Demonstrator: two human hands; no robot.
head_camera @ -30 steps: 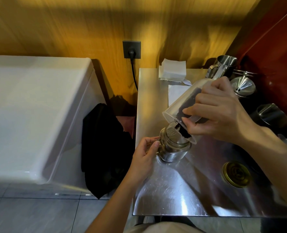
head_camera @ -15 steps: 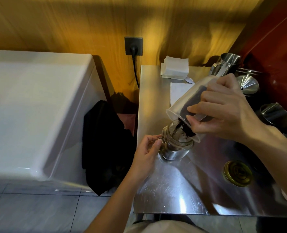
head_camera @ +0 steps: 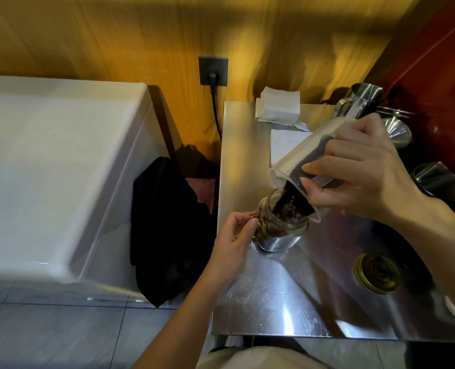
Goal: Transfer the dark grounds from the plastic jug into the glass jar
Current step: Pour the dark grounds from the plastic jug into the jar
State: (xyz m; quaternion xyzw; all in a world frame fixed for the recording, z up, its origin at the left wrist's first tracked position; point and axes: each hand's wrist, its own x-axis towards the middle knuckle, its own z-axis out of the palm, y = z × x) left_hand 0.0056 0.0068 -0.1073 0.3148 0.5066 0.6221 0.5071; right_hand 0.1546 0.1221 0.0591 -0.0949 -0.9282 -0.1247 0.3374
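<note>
My right hand (head_camera: pixel 359 171) grips a clear plastic jug (head_camera: pixel 301 158), tilted steeply with its mouth down and to the left. Dark grounds (head_camera: pixel 287 206) slide out of its rim into the open mouth of a small glass jar (head_camera: pixel 279 233). The jar stands upright on the steel table (head_camera: pixel 274 296) and holds a layer of grounds. My left hand (head_camera: pixel 234 243) pinches the jar's left side at its neck. The jug's lip hangs directly above the jar's mouth, close to touching it.
A gold jar lid (head_camera: pixel 376 272) lies on the table to the right. White paper napkins (head_camera: pixel 278 107) sit at the back. Steel cups and a funnel (head_camera: pixel 399 129) crowd the back right. A white appliance (head_camera: pixel 48 169) and a black cloth (head_camera: pixel 168 230) are to the left.
The jug has tipped further and the grounds now pour in a thick stream. The jar holds more grounds than before. My left hand has stayed on the jar.
</note>
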